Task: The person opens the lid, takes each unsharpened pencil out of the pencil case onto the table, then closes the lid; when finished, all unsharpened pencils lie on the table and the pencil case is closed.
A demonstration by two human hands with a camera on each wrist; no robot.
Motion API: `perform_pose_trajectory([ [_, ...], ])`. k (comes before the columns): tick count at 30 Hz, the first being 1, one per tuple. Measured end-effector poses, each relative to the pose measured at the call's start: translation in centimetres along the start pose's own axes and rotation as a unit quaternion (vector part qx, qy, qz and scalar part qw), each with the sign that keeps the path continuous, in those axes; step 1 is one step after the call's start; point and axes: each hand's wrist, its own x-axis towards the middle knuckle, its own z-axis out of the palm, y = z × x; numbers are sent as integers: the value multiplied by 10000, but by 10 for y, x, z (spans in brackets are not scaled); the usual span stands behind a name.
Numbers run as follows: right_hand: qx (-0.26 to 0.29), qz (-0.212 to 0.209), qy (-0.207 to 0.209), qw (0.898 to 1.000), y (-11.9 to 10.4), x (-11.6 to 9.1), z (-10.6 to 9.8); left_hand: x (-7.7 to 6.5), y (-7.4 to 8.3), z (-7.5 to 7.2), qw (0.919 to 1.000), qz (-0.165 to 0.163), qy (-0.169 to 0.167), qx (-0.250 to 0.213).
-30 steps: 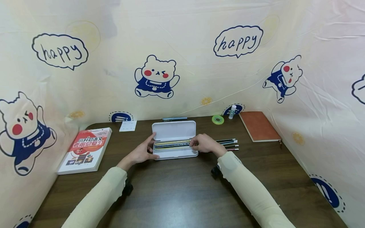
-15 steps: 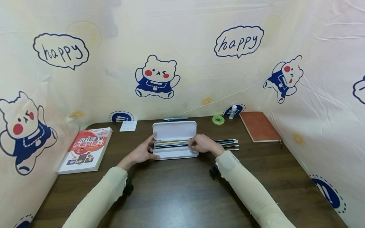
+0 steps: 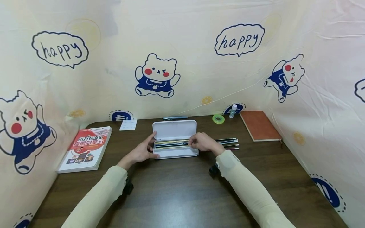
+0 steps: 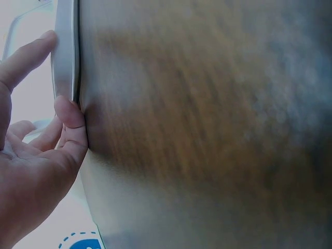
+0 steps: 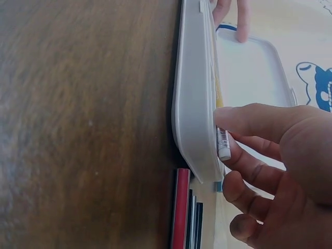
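Observation:
A white pencil case (image 3: 176,154) lies on the table with its lid (image 3: 174,130) up, several pencils (image 3: 171,143) lengthwise inside. My left hand (image 3: 140,153) holds the case's left end, thumb at the front corner and a finger reaching the lid. In the left wrist view its fingertips touch the case's wall (image 4: 65,57). At the right end, my right hand (image 3: 203,142) pinches a pencil (image 5: 223,144) near its white-tipped end, just inside the case wall. More pencils (image 3: 231,145) lie on the table right of the case, partly hidden behind the right hand.
At the left lies a thick red-and-white book (image 3: 85,148), with a white paper (image 3: 128,125) behind. A blue pen (image 3: 175,118) is behind the case. Green tape (image 3: 218,119), a small capped bottle (image 3: 233,111) and a brown notebook (image 3: 260,126) stand or lie back right.
Both hands stay almost in place. The right hand's fingers shift slightly at the case's right end, and the left hand keeps its hold.

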Motion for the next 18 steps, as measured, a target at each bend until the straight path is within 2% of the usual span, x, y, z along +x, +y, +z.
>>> perform_pose_trajectory([
  [7, 90, -185, 217, 9996, 10, -9, -9, 2, -2, 0, 10000, 15, -23, -19],
  [18, 318, -272, 652, 9970, 43, -42, -32, 1, -1, -1, 10000, 30, -34, -60],
])
